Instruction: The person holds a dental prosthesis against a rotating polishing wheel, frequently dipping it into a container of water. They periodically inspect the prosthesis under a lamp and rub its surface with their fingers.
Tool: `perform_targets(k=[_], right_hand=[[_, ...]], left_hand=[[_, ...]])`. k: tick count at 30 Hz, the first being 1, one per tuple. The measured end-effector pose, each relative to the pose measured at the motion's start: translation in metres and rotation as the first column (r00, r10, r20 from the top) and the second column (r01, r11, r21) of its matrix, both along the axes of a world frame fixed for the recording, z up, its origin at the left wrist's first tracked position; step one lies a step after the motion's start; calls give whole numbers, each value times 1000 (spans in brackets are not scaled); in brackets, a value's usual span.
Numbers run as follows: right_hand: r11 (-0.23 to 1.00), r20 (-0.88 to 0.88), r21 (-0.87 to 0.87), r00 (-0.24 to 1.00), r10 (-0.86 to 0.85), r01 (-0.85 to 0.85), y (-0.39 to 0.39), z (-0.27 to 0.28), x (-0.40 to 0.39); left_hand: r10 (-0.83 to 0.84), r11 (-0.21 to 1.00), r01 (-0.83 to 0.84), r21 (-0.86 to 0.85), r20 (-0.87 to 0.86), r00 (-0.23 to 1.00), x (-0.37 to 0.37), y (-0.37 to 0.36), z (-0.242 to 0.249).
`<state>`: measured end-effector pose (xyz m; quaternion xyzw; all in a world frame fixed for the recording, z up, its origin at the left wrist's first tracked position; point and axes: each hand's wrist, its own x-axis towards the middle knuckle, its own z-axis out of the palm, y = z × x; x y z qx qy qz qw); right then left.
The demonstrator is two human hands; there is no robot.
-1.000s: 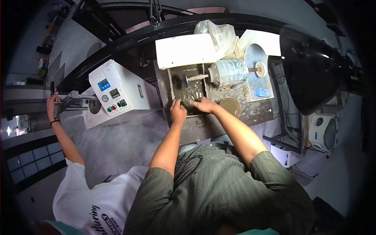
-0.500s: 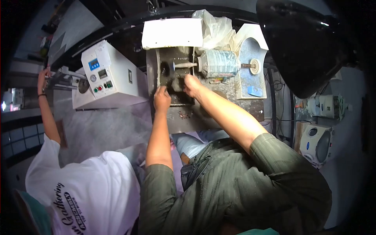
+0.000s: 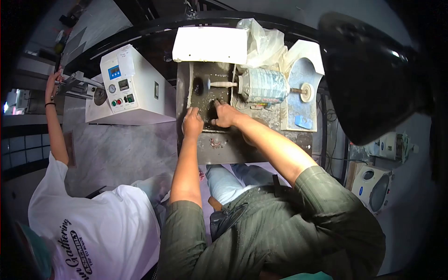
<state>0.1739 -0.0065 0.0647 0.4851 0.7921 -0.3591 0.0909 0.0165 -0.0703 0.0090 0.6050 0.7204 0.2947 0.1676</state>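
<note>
Both my hands are at a dark, dusty tray (image 3: 217, 130) below a white hood (image 3: 210, 45). My left hand (image 3: 192, 123) is at the tray's left front corner with its fingers curled; whatever they hold is hidden. Further right, my right hand (image 3: 226, 115) reaches into the tray, fingers spread downward over the gritty dark material, and nothing shows in it. Just beyond that hand, the spindle (image 3: 223, 84) of a plastic-wrapped motor (image 3: 265, 86) extends over the tray.
Right of the motor are a buffing wheel (image 3: 306, 92) and a blue block (image 3: 303, 122) in a white shell. A black lamp-like shape (image 3: 368, 79) hangs at right. A white control machine (image 3: 140, 88) and a person in a white shirt (image 3: 102, 224) are at left.
My right hand has opened its fingers and lowered into the tray. My left hand stays near the left corner. The whole view has shifted slightly.
</note>
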Motion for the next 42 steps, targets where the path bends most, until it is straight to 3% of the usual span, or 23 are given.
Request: perform_targets(k=[5, 8, 11, 12, 14, 16, 19, 25, 29, 32, 33, 35, 36, 38, 39, 41, 42], right_hand=[[986, 222, 76, 967, 127, -147, 5, -24, -15], [995, 177, 61, 982, 64, -75, -14, -25, -19], [984, 156, 164, 987, 42, -67, -26, -35, -20], [988, 157, 139, 987, 43, -65, -27, -39, -21], [991, 164, 123, 986, 34, -55, -25, -40, -21], [1000, 119, 1, 993, 18, -18, -22, -37, -21], [992, 114, 118, 991, -67, 54, -8, -29, -25], [988, 307, 9, 941, 145, -155, 23, -19, -48], [982, 200, 178, 980, 22, -58, 2, -41, -44], [964, -12, 266, 1000, -9, 12, -17, -50, -36], [967, 19, 253, 1000, 1, -6, -24, -53, -35], [995, 67, 102, 998, 4, -11, -24, -51, -32], [996, 69, 94, 998, -6, 0, -24, -47, -25], [995, -107, 50, 991, -81, 87, -17, -37, -11], [975, -186, 76, 964, -190, 207, -15, -40, -8], [917, -296, -30, 873, -387, 397, -13, -14, -5], [913, -300, -29, 868, -396, 407, -13, -3, -6]], left_hand=[[14, 994, -11, -104, 26, 1000, 0, 1, 0], [-14, 991, 17, -131, 21, 1000, -2, 0, -3], [-1, 988, 1, -153, 3, 1000, -1, 0, 2], [-33, 997, 35, -74, 16, 999, -5, 1, -13], [-42, 995, 45, -86, 35, 999, -5, 1, -12], [-50, 995, 55, -87, 55, 997, -6, 1, -12], [-57, 994, 62, -92, 62, 996, -6, 1, -14], [-34, 999, 34, 2, 34, 999, -5, 1, -32], [-44, 998, 44, 35, 2, 999, -3, -3, -20], [-71, 993, 71, -99, 4, 997, -5, 2, -24], [-89, 990, 90, -111, 7, 996, -5, 0, -28], [-56, 996, 58, 64, -43, 998, -6, 1, -37], [-61, 998, 61, -11, 63, 996, -7, 2, -19], [-83, 996, 85, -6, 150, 985, -14, 8, -14], [-97, 995, 99, 0, 233, 968, -18, 10, -12], [-54, 998, 46, 37, 266, 962, -19, 15, -1], [-4, 997, 30, -70, 344, 939, -20, 19, 2]])
